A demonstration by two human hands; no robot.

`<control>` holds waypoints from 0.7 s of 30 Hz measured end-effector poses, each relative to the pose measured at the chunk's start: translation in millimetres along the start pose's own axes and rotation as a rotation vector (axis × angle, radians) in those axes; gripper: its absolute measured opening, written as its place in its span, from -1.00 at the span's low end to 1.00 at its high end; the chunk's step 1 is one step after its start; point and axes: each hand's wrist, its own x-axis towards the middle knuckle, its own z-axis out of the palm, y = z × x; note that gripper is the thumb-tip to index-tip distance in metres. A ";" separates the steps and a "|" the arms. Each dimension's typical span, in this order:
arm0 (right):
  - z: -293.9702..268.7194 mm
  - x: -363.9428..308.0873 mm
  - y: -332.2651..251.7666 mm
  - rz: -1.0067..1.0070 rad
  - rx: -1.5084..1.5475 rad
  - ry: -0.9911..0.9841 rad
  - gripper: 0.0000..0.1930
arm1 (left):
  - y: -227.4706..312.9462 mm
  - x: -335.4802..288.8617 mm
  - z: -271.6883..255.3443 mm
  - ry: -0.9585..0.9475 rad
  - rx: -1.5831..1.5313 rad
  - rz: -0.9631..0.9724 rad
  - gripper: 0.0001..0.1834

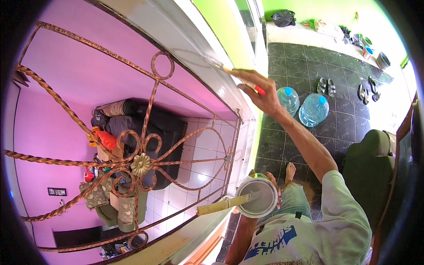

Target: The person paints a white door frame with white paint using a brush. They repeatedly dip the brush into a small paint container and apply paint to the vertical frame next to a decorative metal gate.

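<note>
My right hand [260,81] is closed round the brush [227,70], bristles at the white frame [187,57]; my left hand [272,180], partly hidden, grips the paint tub [257,215], presumably upright against spills and within reach.

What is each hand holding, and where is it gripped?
The right hand holds a brush by its handle; the left hand holds a paint can around its side.
</note>
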 end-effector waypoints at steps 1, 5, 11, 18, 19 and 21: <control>0.3 -11.9 2.5 0.032 -0.020 -0.015 -0.60 | -2.1 -0.7 4.8 0.023 -0.016 0.010 -0.31; -0.9 -66.8 35.1 0.230 -0.175 -0.117 -0.69 | -6.5 6.5 53.6 -0.109 -0.323 -0.279 -0.27; -15.6 -42.4 20.7 0.109 -0.412 -0.329 -0.73 | 12.2 -6.0 -12.8 -0.088 -0.014 -0.077 -0.19; -4.8 87.7 -88.6 -0.294 -0.789 -0.471 -0.73 | -1.8 -5.7 50.0 -0.280 0.036 0.001 -0.31; -0.8 101.7 -104.0 -0.393 -0.842 -0.434 -0.74 | 2.1 -6.4 30.7 -0.221 0.044 0.022 -0.30; -1.9 117.9 -128.1 -0.604 -0.924 -0.324 -0.75 | 7.9 -1.6 -12.9 -0.139 0.084 0.033 -0.25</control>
